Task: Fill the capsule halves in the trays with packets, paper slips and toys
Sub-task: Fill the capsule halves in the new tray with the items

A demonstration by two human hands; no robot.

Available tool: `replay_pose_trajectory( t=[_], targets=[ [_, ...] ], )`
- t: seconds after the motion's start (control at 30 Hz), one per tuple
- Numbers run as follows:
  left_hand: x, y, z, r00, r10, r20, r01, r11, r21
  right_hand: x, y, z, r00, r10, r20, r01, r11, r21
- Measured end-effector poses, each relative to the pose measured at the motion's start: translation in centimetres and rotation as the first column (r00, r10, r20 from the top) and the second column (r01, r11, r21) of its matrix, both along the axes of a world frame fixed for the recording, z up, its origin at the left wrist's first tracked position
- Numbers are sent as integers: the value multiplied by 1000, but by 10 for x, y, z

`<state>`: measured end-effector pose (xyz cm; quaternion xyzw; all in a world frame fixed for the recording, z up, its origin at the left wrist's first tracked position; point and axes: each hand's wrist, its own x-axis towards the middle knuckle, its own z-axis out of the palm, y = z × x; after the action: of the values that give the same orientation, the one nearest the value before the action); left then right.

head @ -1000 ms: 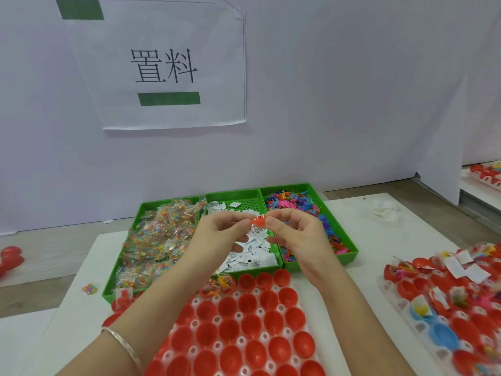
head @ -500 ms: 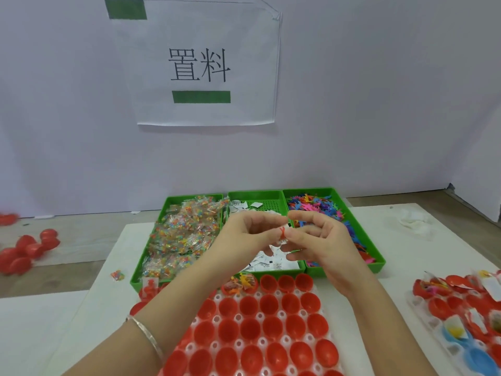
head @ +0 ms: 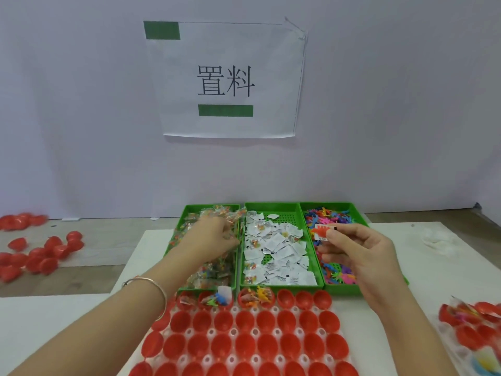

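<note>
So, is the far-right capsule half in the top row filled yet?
Empty: the capsule half shows only its bare red inside, nothing in it.

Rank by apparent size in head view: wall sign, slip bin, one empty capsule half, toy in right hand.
1. Sign
2. Slip bin
3. Capsule half and toy look about equal. The right hand hides part of the toy, so I can't rank those two.

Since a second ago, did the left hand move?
Yes. The left hand went left, from above the paper-slip bin to the packet bin.

A pale wall (head: 81,118) carries a paper sign (head: 230,77) (two green bars, black characters) behind the white table (head: 447,280).
</note>
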<state>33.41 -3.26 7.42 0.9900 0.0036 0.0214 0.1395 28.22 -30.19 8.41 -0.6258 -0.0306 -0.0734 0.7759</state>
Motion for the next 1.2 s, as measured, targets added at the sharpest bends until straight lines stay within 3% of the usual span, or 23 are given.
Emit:
replay_pose_trajectory(
  t=[0.1,0.2,0.37,0.47,0.6,0.7,0.83,0.93,1.1,1.2],
  targets=[
    [5,0,-9,1000,28,-4,-28,994,105,-1,2,1,1000,8,2,-8,1000,-10],
    [5,-1,-18,999,31,41,-33,997,67,-2,5,2,1000,17,9,-17,1000,-7],
    [-3,6,-18,986,130,106,-84,929,-360,-3,6,1,1000,23,16,-23,1000,-15],
    [-13,8,-9,974,170,147,-57,820,-570,-5,8,3,999,42,19,-42,999,-14],
    [-39,-10,10,976,64,207,144,522,-841,-10,16,6,990,139,-13,-138,989,59],
    [-61,-29,18,951,-62,302,300,405,-864,-15,25,11,957,283,-63,-268,947,174],
    [-76,-50,18,930,-122,348,368,273,-889,-20,33,14,897,409,-167,-342,881,326],
    [-82,-59,16,907,-192,375,418,301,-857,-24,37,15,864,470,-181,-372,838,400],
    [-87,-63,17,876,-240,419,481,375,-792,-25,43,13,910,373,-183,-290,885,364],
    [-87,-63,19,870,-212,446,488,501,-714,-25,44,10,930,330,-163,-260,901,347]
  ],
)
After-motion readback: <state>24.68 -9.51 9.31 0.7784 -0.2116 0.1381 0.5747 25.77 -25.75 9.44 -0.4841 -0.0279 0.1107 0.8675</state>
